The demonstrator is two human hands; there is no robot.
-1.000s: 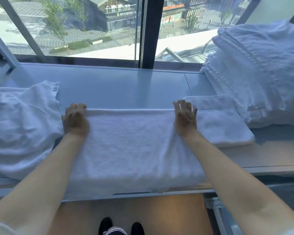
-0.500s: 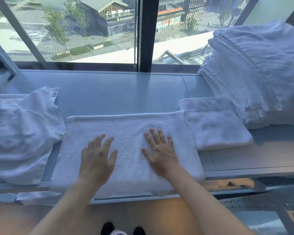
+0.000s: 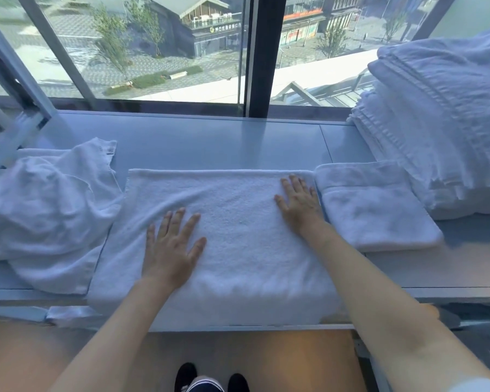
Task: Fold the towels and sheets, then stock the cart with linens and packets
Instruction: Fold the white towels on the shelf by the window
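A white towel [image 3: 238,236], folded into a wide rectangle, lies flat on the grey window ledge [image 3: 210,142] in front of me, its near edge hanging over the ledge. My left hand [image 3: 171,247] lies flat on the towel's left-middle part, fingers spread. My right hand [image 3: 300,202] presses flat near the towel's far right corner. A smaller folded white towel [image 3: 376,207] sits just right of it. Crumpled white linen [image 3: 46,210] is heaped at the left.
A tall stack of folded white towels and sheets [image 3: 441,117] fills the right end of the ledge. Large window panes with a dark vertical frame [image 3: 262,55] stand behind the ledge. A slanted metal bar [image 3: 17,108] is at the far left. Wooden floor lies below.
Both hands let go of the towel's far edge after laying the fold, then pressed flat. Since half a second ago the right hand slid right toward the far corner; the left shifted slightly.
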